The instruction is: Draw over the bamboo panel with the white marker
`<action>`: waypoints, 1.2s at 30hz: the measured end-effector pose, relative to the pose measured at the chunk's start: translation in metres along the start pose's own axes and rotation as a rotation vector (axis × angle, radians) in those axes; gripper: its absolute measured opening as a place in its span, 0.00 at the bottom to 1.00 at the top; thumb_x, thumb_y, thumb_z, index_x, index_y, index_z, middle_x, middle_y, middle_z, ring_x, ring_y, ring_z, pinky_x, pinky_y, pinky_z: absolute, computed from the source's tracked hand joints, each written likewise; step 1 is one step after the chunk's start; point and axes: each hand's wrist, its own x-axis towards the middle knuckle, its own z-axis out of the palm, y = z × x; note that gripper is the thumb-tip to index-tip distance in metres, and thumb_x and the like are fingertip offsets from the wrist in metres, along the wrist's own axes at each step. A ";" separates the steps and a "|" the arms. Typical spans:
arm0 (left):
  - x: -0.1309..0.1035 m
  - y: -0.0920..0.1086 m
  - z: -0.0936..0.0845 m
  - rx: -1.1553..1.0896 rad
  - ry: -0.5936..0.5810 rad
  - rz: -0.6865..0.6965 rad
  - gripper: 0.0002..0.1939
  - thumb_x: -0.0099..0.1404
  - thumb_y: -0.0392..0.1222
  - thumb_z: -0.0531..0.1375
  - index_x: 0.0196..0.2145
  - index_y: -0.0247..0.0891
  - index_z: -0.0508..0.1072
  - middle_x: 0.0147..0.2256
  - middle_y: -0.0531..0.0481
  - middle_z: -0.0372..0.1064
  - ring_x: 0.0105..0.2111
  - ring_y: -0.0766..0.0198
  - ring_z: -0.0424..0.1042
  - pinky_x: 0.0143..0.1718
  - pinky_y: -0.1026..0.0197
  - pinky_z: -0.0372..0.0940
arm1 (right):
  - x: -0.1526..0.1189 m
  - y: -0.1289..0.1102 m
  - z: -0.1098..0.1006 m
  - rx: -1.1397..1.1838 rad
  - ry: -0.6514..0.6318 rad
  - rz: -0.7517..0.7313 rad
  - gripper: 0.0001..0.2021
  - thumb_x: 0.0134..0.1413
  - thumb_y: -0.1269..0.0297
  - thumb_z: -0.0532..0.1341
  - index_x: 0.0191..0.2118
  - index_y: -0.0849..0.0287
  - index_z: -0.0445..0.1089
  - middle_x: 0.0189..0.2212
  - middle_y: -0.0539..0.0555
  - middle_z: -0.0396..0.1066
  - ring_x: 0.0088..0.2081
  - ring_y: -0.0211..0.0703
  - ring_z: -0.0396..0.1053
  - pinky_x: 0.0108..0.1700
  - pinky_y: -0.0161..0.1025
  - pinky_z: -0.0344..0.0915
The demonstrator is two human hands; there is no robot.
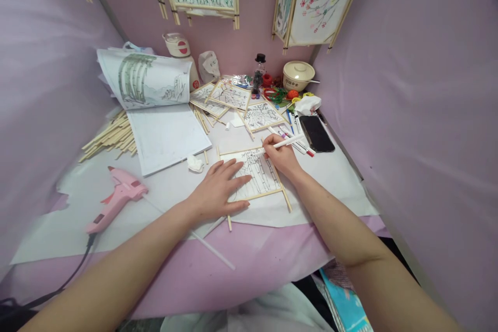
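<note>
The right hand point(280, 156) is pinching a white pen point(288, 142) between curled fingers, its writing end pointing at the upper part of a framed drawing point(261, 179); whether the tip is touching the paper is too small to tell. The left hand point(221, 189) is lying flat with fingers spread, grasping nothing and covering the left part of the framed drawing. The framed drawing is lying on the tabletop point(330, 181), between the forearms, its stick ends jutting past the corners.

Just left of the framed drawing, a crumpled tissue point(195, 164) is resting near an open pad point(167, 137), whose upper page is curling up. Farther left, thin wooden sticks point(111, 137) are lying in a pile, and a pink glue gun point(119, 199) is lying on its side. Beyond the framed drawing, three similar panels point(229, 95) are overlapping. To its right and beyond, a black phone point(317, 134) is lying beside several markers point(298, 145). Farther beyond, a lidded pot point(299, 75) is standing and painted lanterns point(322, 2) are hanging.
</note>
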 end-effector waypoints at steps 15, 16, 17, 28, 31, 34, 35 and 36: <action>-0.001 0.000 -0.001 -0.055 0.005 0.008 0.33 0.63 0.65 0.56 0.61 0.50 0.65 0.67 0.40 0.49 0.67 0.38 0.45 0.63 0.34 0.42 | -0.023 0.001 -0.012 0.019 -0.095 0.039 0.04 0.48 0.66 0.59 0.25 0.56 0.66 0.18 0.45 0.65 0.24 0.38 0.63 0.30 0.37 0.59; -0.001 0.000 -0.001 -0.058 0.005 0.009 0.33 0.63 0.65 0.56 0.61 0.50 0.65 0.67 0.40 0.48 0.67 0.38 0.45 0.63 0.34 0.42 | -0.023 0.001 -0.012 0.014 -0.098 0.033 0.05 0.48 0.67 0.59 0.24 0.56 0.65 0.18 0.45 0.64 0.24 0.38 0.62 0.29 0.37 0.58; -0.001 0.000 -0.001 -0.060 0.006 0.011 0.33 0.63 0.65 0.56 0.61 0.50 0.65 0.67 0.40 0.48 0.67 0.38 0.45 0.63 0.34 0.42 | -0.023 0.002 -0.012 0.007 -0.102 0.027 0.04 0.48 0.67 0.59 0.24 0.56 0.65 0.18 0.45 0.64 0.24 0.37 0.62 0.29 0.36 0.58; 0.000 0.001 -0.001 -0.065 -0.001 0.009 0.33 0.63 0.64 0.57 0.61 0.49 0.65 0.67 0.39 0.47 0.67 0.37 0.45 0.63 0.33 0.42 | -0.026 0.000 -0.015 -0.045 -0.172 0.026 0.05 0.48 0.67 0.58 0.30 0.56 0.71 0.25 0.47 0.70 0.30 0.40 0.68 0.34 0.37 0.61; 0.000 0.001 -0.001 -0.067 0.002 0.010 0.33 0.63 0.64 0.57 0.61 0.50 0.65 0.68 0.40 0.47 0.67 0.37 0.44 0.63 0.33 0.42 | -0.027 0.000 -0.015 -0.033 -0.157 0.058 0.06 0.50 0.66 0.57 0.29 0.56 0.72 0.24 0.48 0.70 0.30 0.41 0.69 0.34 0.38 0.62; 0.000 0.001 -0.001 -0.074 0.007 0.008 0.32 0.62 0.64 0.58 0.61 0.50 0.66 0.68 0.40 0.47 0.67 0.37 0.45 0.63 0.33 0.42 | -0.027 0.001 -0.015 -0.040 -0.133 0.059 0.07 0.50 0.65 0.56 0.26 0.56 0.71 0.22 0.48 0.68 0.28 0.40 0.67 0.33 0.38 0.61; 0.000 0.001 0.000 -0.070 0.006 0.007 0.32 0.62 0.64 0.57 0.61 0.50 0.66 0.68 0.40 0.47 0.67 0.37 0.44 0.63 0.33 0.42 | -0.027 0.002 -0.015 -0.037 -0.113 0.050 0.08 0.50 0.65 0.56 0.25 0.56 0.70 0.21 0.48 0.67 0.27 0.40 0.65 0.31 0.38 0.60; 0.000 0.001 0.000 -0.065 0.002 0.007 0.32 0.63 0.64 0.57 0.61 0.50 0.65 0.68 0.39 0.47 0.67 0.37 0.44 0.63 0.33 0.42 | -0.026 0.003 -0.015 -0.028 -0.084 0.039 0.08 0.50 0.65 0.56 0.25 0.56 0.70 0.20 0.47 0.66 0.25 0.40 0.64 0.30 0.38 0.59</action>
